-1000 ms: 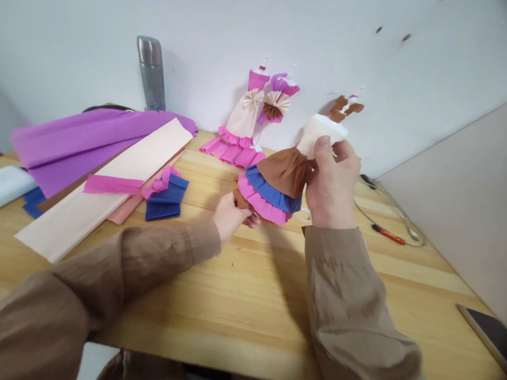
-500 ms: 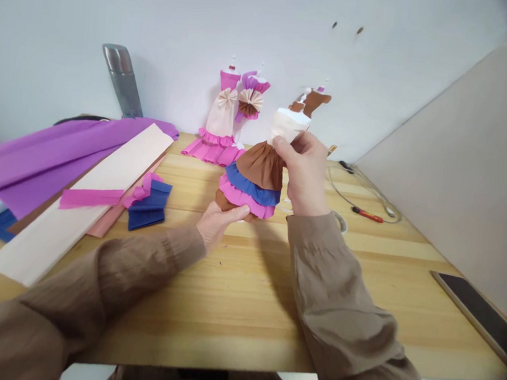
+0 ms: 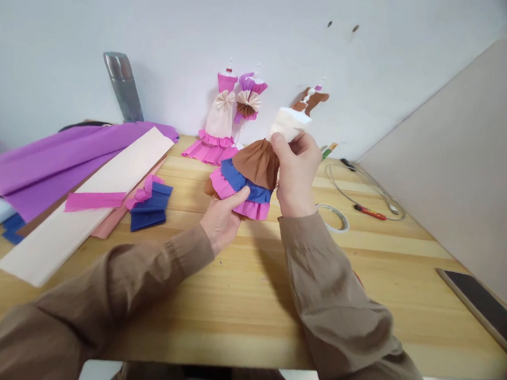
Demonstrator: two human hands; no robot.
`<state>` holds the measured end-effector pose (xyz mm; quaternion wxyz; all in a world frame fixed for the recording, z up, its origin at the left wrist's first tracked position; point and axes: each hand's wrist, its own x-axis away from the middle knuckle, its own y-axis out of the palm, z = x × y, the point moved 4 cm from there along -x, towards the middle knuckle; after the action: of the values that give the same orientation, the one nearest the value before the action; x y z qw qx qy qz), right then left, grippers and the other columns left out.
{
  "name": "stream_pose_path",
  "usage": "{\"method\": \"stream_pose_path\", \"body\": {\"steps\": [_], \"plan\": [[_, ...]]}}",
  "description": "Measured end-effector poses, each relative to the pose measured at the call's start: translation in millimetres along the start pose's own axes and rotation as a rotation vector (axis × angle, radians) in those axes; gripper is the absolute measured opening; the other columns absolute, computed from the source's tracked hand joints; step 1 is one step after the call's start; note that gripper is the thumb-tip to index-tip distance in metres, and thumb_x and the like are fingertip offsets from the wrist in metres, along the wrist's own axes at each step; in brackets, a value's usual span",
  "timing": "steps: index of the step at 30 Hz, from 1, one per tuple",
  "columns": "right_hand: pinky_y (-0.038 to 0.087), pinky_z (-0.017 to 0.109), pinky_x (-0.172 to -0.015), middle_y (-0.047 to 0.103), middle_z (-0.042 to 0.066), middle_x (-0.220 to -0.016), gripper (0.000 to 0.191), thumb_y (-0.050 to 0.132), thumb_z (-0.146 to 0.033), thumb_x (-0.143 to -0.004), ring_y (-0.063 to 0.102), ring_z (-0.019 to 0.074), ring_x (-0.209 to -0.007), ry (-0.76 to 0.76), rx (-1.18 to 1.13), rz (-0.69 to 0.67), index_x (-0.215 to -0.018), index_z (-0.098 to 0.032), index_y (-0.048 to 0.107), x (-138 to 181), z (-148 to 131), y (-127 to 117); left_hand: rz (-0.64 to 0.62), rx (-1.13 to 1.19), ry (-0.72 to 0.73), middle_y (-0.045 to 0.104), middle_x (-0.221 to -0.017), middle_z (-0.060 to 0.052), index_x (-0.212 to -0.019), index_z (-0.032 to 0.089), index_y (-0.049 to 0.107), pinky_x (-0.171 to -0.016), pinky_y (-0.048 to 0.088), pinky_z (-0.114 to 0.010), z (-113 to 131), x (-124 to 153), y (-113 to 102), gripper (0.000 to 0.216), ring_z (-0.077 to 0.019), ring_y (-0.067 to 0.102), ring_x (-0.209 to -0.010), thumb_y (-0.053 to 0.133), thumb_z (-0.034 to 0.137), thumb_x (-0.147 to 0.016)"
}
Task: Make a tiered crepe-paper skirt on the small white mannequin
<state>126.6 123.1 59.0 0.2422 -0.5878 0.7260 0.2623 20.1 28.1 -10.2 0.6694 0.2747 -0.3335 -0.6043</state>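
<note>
In the head view I am holding a layered paper dress (image 3: 256, 161) at the centre of the frame, above the wooden table (image 3: 235, 306), and it is leaning with its cream bodice toward the upper right and its ruffled hem toward the lower left. My right hand (image 3: 299, 170) is closing around its waist, the thumb pressing on the front and the fingers curling behind the bodice. My left hand (image 3: 224, 218) is gripping the hem more loosely, its thumb lying over the blue and pink ruffles; its other fingers are mostly hiding underneath, so I cannot tell how far they are bending. Behind the dress, at upper centre, a pink-and-cream dress (image 3: 221, 117) and a purple one (image 3: 253, 86) are standing near the wall. In the left of the frame, purple paper (image 3: 75, 158) is lying partly under a long cream strip (image 3: 121, 171), a magenta strip (image 3: 97, 201) is crossing that, and a blue piece (image 3: 150, 208) is resting just beside. A grey bottle (image 3: 128, 92) is standing at upper left. Right of my hands, a tape roll (image 3: 344, 223) is lying near my right sleeve, a red pen-like tool (image 3: 370, 212) is resting by a cable (image 3: 382, 194), and a phone (image 3: 481, 304) is lying at lower right.
</note>
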Motion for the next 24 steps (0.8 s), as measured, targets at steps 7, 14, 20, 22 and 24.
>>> {"method": "stream_pose_path", "body": {"steps": [7,14,20,22,24], "plan": [[0.057,0.037,-0.08,0.067,0.001,-0.081,0.024,0.075,-0.039,-0.074,0.065,0.0196,-0.086,0.153,-0.077,0.06,-0.076,-0.021,0.059,-2,12,-3,-0.093,0.016,0.048,0.077,-0.107,-0.002,-0.123,0.023,0.068,-0.081,0.055,-0.031,2,-1,-1,0.047,-0.019,0.07,-0.095,0.077,0.015,-0.077],[0.056,0.038,-0.082,0.068,0.0,-0.08,0.024,0.075,-0.04,-0.073,0.065,0.019,-0.084,0.128,-0.058,0.048,-0.076,-0.022,0.06,2,12,2,-0.036,-0.003,0.064,0.076,-0.117,-0.003,-0.118,0.023,0.07,-0.089,0.056,-0.033,1,-5,-2,0.047,-0.0216,0.069,-0.11,0.08,0.013,-0.073],[0.055,0.037,-0.077,0.07,0.001,-0.084,0.025,0.075,-0.042,-0.073,0.065,0.0198,-0.082,0.125,-0.062,0.052,-0.081,-0.022,0.063,6,14,4,-0.068,0.033,0.053,0.073,-0.126,-0.007,-0.124,0.02,0.068,-0.113,0.046,-0.043,5,-3,4,0.053,-0.0258,0.059,-0.131,0.077,0.008,-0.074],[0.055,0.038,-0.078,0.071,0.002,-0.085,0.024,0.075,-0.04,-0.072,0.065,0.02,-0.083,0.095,-0.08,0.048,-0.082,-0.022,0.064,6,10,5,-0.123,0.079,0.052,0.071,-0.131,-0.007,-0.126,0.021,0.067,-0.117,0.043,-0.042,6,0,6,0.053,-0.0249,0.056,-0.136,0.078,0.012,-0.075],[0.054,0.038,-0.077,0.07,0.002,-0.084,0.023,0.074,-0.039,-0.072,0.065,0.0193,-0.081,0.065,-0.075,0.046,-0.082,-0.022,0.063,8,6,6,-0.148,0.114,0.048,0.069,-0.134,-0.007,-0.126,0.021,0.067,-0.118,0.043,-0.042,7,2,9,0.049,-0.0245,0.054,-0.138,0.077,0.016,-0.079]]}}
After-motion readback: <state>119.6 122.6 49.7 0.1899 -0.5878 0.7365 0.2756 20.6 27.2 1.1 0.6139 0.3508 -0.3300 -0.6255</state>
